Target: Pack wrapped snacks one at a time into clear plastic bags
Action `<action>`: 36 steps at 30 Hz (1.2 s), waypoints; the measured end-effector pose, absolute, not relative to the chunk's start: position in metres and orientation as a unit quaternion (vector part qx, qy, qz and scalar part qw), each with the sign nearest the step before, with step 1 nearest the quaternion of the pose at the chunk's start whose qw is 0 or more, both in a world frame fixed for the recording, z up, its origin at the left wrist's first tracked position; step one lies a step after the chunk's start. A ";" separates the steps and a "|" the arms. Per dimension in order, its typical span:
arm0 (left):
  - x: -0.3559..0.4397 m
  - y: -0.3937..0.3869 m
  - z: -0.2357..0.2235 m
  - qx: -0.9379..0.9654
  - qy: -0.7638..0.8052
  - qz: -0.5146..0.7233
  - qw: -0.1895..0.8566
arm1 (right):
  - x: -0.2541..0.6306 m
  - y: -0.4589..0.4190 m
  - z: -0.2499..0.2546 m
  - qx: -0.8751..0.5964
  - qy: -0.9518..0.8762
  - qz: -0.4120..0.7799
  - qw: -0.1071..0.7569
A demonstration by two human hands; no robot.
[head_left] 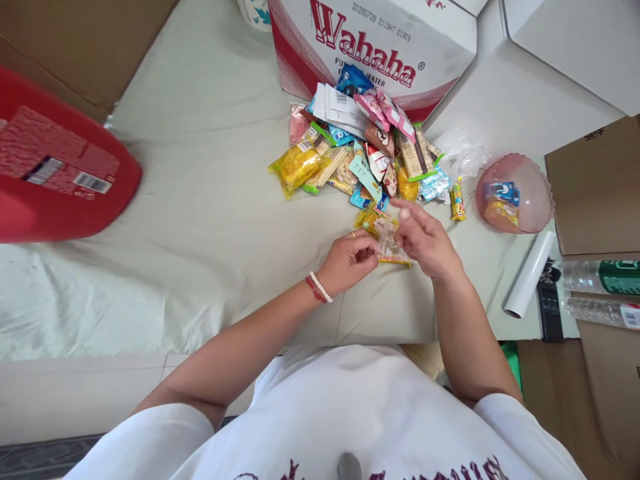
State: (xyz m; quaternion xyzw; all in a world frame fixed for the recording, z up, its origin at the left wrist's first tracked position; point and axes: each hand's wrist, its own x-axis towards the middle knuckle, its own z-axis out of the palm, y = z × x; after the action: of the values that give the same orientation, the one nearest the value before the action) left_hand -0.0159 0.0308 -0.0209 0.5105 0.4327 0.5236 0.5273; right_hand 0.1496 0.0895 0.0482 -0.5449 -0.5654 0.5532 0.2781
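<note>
My left hand [353, 260], with a ring and a beaded bracelet, is closed in a pinch on the edge of a clear plastic bag [384, 232]. Just right of the bag, my right hand [425, 240] has its index finger stretched out and its thumb apart, while its other fingers curl beside the film. Whether those curled fingers touch the bag is hidden. Beneath lies a yellow snack packet [367, 220], partly covered by the bag. Beyond my fingertips spreads a pile of wrapped snacks [365, 163].
A Wahaha carton [370, 40] backs the pile. At right are a pink bowl [537, 200] holding packets, a small yellow packet [457, 200], a white roll [530, 277] and plastic bottles [600, 310]. A large red container [60, 160] stands left.
</note>
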 end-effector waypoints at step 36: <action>-0.013 0.025 -0.025 0.482 0.425 0.437 0.629 | 0.182 -0.021 -0.002 -0.440 -0.770 0.320 0.334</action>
State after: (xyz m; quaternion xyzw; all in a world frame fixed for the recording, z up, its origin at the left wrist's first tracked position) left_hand -0.0131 0.0255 -0.0248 0.4820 0.4253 0.4370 0.6291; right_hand 0.1823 -0.0210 -0.0025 -0.4395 -0.7698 0.3202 0.3342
